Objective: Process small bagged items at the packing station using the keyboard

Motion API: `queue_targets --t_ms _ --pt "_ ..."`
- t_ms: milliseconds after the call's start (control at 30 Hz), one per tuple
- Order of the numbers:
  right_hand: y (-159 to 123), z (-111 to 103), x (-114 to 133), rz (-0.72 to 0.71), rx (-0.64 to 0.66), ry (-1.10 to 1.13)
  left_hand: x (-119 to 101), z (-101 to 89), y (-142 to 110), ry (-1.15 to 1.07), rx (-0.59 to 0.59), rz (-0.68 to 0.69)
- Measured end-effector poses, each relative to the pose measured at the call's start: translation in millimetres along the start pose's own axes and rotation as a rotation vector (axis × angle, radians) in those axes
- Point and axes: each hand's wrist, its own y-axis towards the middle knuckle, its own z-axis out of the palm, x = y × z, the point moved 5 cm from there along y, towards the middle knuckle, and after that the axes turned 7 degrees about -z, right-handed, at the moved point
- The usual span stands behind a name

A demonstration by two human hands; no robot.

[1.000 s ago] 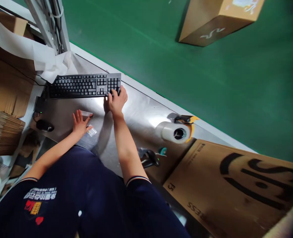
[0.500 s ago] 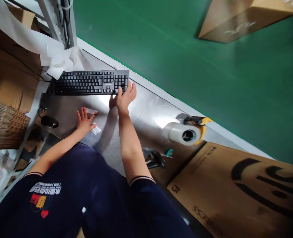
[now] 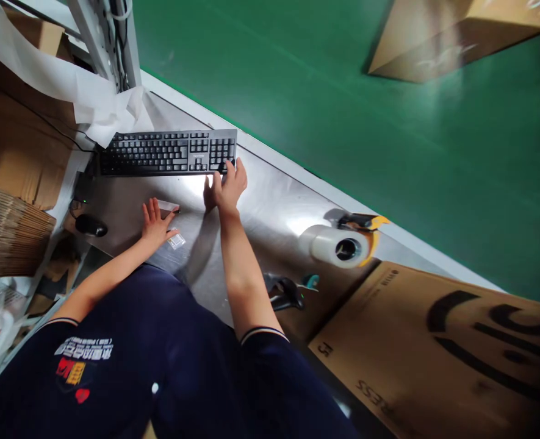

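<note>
My right hand (image 3: 227,185) reaches to the number pad at the right end of a black keyboard (image 3: 166,152), fingers spread and touching the keys. My left hand (image 3: 156,223) lies flat and open on the steel table (image 3: 270,213), its fingers resting on a small clear packet (image 3: 168,207). A second small clear packet (image 3: 176,241) lies just right of that hand's thumb.
A tape dispenser with a big roll (image 3: 343,246) stands right of my arm, a black handheld scanner (image 3: 285,292) nearer me. A large flat carton (image 3: 443,347) fills the lower right. A box (image 3: 453,36) rides the green conveyor (image 3: 343,110). A mouse (image 3: 91,225) and cardboard stacks (image 3: 8,238) sit left.
My right hand's fingers have drawn in slightly on the number pad. The box on the conveyor has drifted to the right. My left hand has stayed put.
</note>
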Motion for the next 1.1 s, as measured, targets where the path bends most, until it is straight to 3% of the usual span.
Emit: queue_targets --t_ms 233,600,933,1100 --pt "-1.2 -3.5 13.6 -0.056 0.003 -0.044 0.9 -0.2 -0.4 0.009 -0.029 0.017" --pt "29.0 -4.2 25.5 -0.012 0.039 -0.065 0.2 -0.6 -0.1 0.034 -0.006 0.008" --pt "8.9 -5.3 26.0 0.047 0.030 -0.051 0.1 1.1 -0.2 0.015 -0.011 0.011" --pt "27.4 -0.1 36.8 0.011 0.047 -0.045 0.3 1.9 -0.4 0.036 -0.004 0.004"
